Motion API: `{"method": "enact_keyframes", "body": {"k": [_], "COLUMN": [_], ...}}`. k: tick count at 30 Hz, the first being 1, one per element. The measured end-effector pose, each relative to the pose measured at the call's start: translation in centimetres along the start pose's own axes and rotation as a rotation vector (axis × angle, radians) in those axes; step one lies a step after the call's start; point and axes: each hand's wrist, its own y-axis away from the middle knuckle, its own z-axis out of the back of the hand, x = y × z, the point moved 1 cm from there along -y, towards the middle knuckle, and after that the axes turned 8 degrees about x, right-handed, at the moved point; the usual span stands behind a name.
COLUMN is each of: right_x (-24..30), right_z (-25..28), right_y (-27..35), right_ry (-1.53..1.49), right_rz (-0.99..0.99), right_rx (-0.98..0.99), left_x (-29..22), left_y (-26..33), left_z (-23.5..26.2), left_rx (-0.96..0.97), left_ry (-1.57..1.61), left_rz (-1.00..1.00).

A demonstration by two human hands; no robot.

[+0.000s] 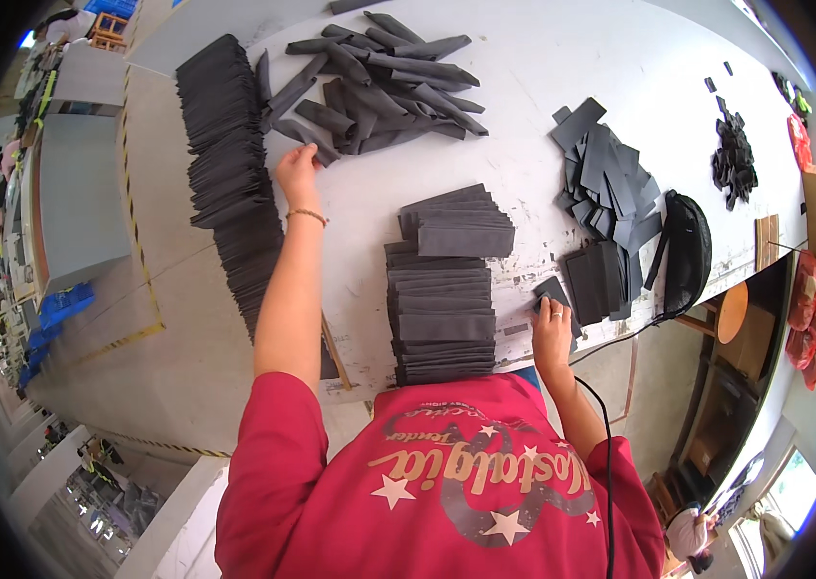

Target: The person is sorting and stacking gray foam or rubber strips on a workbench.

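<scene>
My left hand (298, 174) reaches far out over the white table and pinches the near end of a dark grey folded fabric piece (319, 145). That piece lies at the edge of a loose heap of similar curled fabric pieces (384, 82). My right hand (552, 336) is near the table's front edge, its fingers closed on a small flat dark grey panel (555, 291). Between my arms lies a neat overlapping stack of dark grey fabric pieces (442, 299), with a smaller stack (466, 227) at its far end.
A long row of dark folded pieces (224, 145) lines the table's left edge. Flat dark panels (606, 174) are piled on the right beside a black pouch (686, 253). Small black pieces (734, 159) lie farther right. A black cable (593, 386) runs by my right arm.
</scene>
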Motion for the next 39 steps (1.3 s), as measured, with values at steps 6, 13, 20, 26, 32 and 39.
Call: {"method": "enact_keyframes", "body": {"k": [6,13,20,26,32,39], "right_x": [-1.8,0.7,0.0,4.9,11.6,9.5], "right_z": [1.6,5.1,5.8,13.6,17.2,18.5], "right_y": [0.0,-2.1,-3.7,-4.3,-4.4,-4.4], "right_ry": [-0.094,-0.284,-0.314,-0.368,-0.626,-0.860], "right_rz": [0.112,0.232,0.323,0.243,0.301,0.426], "right_rx": [-0.085,-0.251,-0.232,-0.501,-0.402,0.156], "left_x": [-1.2,-1.9,-4.0,-6.3,-4.9,-5.6], "left_y": [9.2,17.0,23.6,31.3,35.1,34.1], "left_z": [-3.4,-4.2,-6.4,-9.3,-11.9,-9.8], "left_rx": [0.166,0.304,0.413,0.781,0.940,0.964], "left_ry": [0.525,0.740,0.702,0.528,0.509,0.568], "left_rz": [0.013,0.218,0.251,0.234,0.126,0.181]}}
